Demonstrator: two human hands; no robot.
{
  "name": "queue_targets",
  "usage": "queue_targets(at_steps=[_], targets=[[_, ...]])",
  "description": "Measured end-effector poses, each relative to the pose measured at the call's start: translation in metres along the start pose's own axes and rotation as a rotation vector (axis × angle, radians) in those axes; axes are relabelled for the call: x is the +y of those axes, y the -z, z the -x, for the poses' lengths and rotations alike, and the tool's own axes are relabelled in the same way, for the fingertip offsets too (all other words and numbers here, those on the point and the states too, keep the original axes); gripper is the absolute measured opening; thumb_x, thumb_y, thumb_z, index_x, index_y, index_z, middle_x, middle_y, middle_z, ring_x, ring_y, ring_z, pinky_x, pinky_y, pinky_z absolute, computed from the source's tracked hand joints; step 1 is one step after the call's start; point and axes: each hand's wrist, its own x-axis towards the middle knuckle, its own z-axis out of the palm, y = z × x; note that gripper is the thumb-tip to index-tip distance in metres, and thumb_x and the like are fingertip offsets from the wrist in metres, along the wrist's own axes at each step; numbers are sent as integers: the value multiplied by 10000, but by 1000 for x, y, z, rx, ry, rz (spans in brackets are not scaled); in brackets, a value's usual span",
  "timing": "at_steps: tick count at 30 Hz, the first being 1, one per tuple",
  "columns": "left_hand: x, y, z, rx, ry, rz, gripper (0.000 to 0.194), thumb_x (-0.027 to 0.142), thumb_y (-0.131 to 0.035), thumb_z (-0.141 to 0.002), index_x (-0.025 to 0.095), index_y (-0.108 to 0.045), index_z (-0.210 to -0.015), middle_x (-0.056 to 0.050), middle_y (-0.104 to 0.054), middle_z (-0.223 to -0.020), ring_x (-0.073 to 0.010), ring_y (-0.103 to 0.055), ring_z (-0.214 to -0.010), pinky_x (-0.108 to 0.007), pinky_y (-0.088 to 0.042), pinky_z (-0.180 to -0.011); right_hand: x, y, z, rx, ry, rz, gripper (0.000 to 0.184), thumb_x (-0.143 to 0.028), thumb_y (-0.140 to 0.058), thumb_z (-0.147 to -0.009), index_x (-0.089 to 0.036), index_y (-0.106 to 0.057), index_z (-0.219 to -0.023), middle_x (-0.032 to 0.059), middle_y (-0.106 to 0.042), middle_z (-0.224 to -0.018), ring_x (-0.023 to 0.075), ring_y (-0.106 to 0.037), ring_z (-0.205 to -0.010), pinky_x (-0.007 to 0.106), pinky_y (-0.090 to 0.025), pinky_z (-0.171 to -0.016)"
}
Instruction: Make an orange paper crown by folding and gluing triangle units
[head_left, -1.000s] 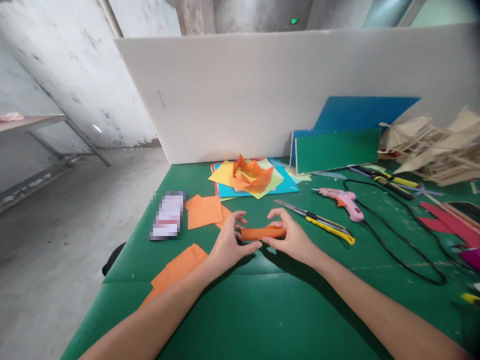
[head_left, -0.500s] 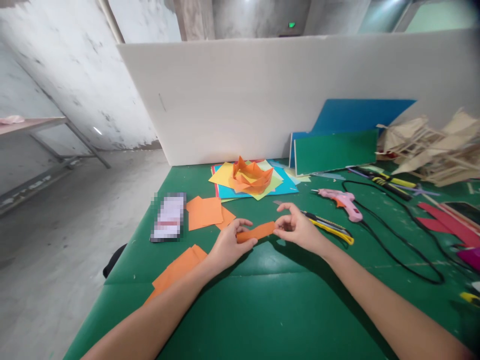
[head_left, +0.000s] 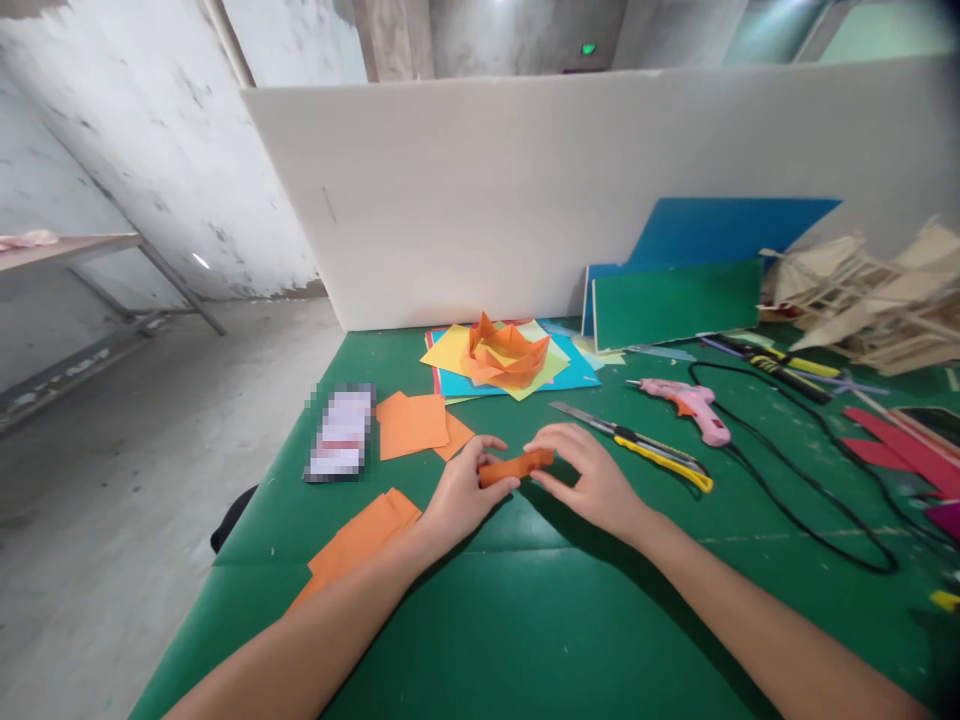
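A narrow folded strip of orange paper (head_left: 516,466) is held just above the green table (head_left: 525,620). My left hand (head_left: 461,490) pinches its left end between thumb and fingers. My right hand (head_left: 589,480) curls over its right end, fingers pressed on the strip. A folded orange paper crown (head_left: 507,351) rests on a stack of coloured sheets (head_left: 450,350) farther back. Loose orange squares (head_left: 412,424) lie to the left of my hands, and more orange sheets (head_left: 352,540) sit beneath my left forearm.
A yellow utility knife (head_left: 645,448) lies just right of my right hand. A pink glue gun (head_left: 690,405) with a black cord (head_left: 810,500) lies beyond. A phone (head_left: 337,432), blue and green boards (head_left: 675,300), wooden models (head_left: 862,300) and a white back panel (head_left: 525,190) surround the table.
My right hand let go of the strip and lifted half a second ago, then came back down over its right end. The strip now looks shorter between my hands.
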Motion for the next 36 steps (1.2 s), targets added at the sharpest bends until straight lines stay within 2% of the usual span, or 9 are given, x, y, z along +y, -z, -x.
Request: queue_targets(at_steps=[3, 6, 10, 14, 19, 26, 29, 33, 36], targets=[[0, -1, 0, 12, -19, 0, 379, 285, -668, -761, 215, -497, -1092, 24, -589, -794, -145, -589, -733, -277, -466, -702, -2, -5, 1, -24, 15, -10, 284, -189, -545, -844, -265, -571, -1116, 79, -602, -1107, 257, -544, -1066, 449, -434, -932], [-1, -1, 0, 13, -9, -12, 381, 289, -677, -747, 214, -502, -1077, 25, -589, -791, -141, -588, -713, -275, -466, -689, -3, -7, 2, -41, -20, -33, 285, -173, -497, -870, -263, -561, -1133, 70, -630, -1006, 235, -582, -956, 422, -472, -863], [-1, -2, 0, 0, -6, 3, 365, 272, -653, -758, 216, -491, -1081, 42, -558, -746, -120, -565, -659, -239, -454, -623, 2, -4, 1, -110, -15, -12, 210, -185, -434, -913, -248, -611, -1008, 65, -635, -909, 217, -590, -869, 377, -480, -787], [0, -1, 0, 8, -14, -13, 388, 214, -627, -750, 219, -468, -1104, 50, -551, -743, -106, -549, -642, -226, -447, -611, 14, 0, 1, -112, 4, 38, 221, -196, -423, -922, -234, -639, -897, 67, -630, -892, 212, -590, -843, 354, -469, -754], [4, 2, 2, -11, -22, -3, 378, 161, -596, -734, 214, -466, -1084, 43, -546, -762, -90, -517, -606, -221, -450, -593, 26, 8, 3, -100, 24, 90, 233, -161, -417, -910, -225, -637, -864, 68, -638, -900, 213, -591, -851, 365, -468, -769], [6, 4, 6, -25, -88, 46, 396, 185, -561, -781, 213, -417, -1149, 37, -511, -746, -104, -517, -640, -235, -449, -622, 34, 11, 5, -76, 66, 201, 251, -120, -418, -891, -221, -645, -859, 70, -649, -929, 216, -600, -882, 376, -471, -808], [9, 4, 7, -20, -79, 38, 384, 246, -572, -803, 202, -414, -1150, -1, -517, -850, -112, -529, -705, -236, -456, -623, 36, 9, 6, -66, 95, 206, 229, -126, -434, -896, -213, -641, -852, 68, -647, -928, 203, -601, -881, 354, -479, -798], [8, 1, 7, -46, -72, -28, 489, 346, -660, -763, 203, -409, -1158, -35, -523, -976, -116, -536, -738, -241, -473, -618, 37, 4, 7, -72, 135, 214, 205, -155, -453, -907, -204, -647, -860, 66, -652, -913, 192, -600, -865, 333, -482, -771], [3, -1, 5, -69, -76, -9, 388, 270, -581, -816, 205, -401, -1154, -11, -539, -911, -89, -526, -664, -223, -474, -599, 35, 3, 5, -104, 146, 223, 208, -149, -454, -910, -204, -650, -866, 64, -658, -929, 188, -597, -889, 329, -474, -784]])
